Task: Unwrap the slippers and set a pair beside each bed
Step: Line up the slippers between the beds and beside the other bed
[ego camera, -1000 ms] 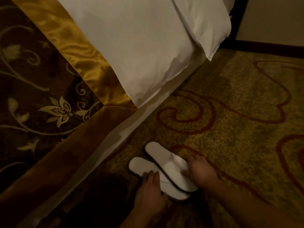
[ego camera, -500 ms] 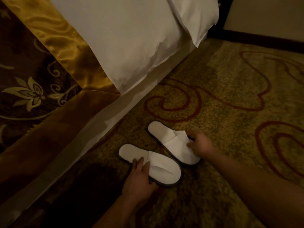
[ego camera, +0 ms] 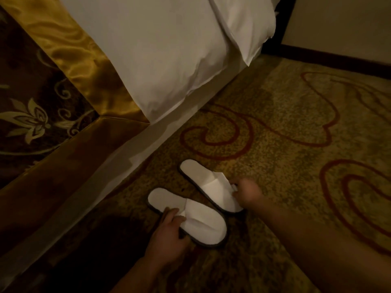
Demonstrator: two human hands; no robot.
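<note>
Two white slippers lie on the patterned carpet beside the bed (ego camera: pixel 131 144). The near slipper (ego camera: pixel 201 225) lies flat, its toe end toward me, and my left hand (ego camera: pixel 169 231) grips its left edge at the strap. The far slipper (ego camera: pixel 203 182) lies apart from it, slightly further from me and to the right, at the same angle. My right hand (ego camera: pixel 246 192) pinches the strap on its right side. No wrapping is visible.
A white duvet (ego camera: pixel 169 60) hangs over the bed's edge above a gold and brown floral runner (ego camera: pixel 42 115). A dark skirting board (ego camera: pixel 338 60) and pale wall close off the far right. Patterned carpet (ego camera: pixel 296 134) extends to the right of the slippers.
A second ago the slippers overlapped, one on top of the other. My hands have drawn them apart, so they now lie side by side on the carpet. The view also shifted slightly.
</note>
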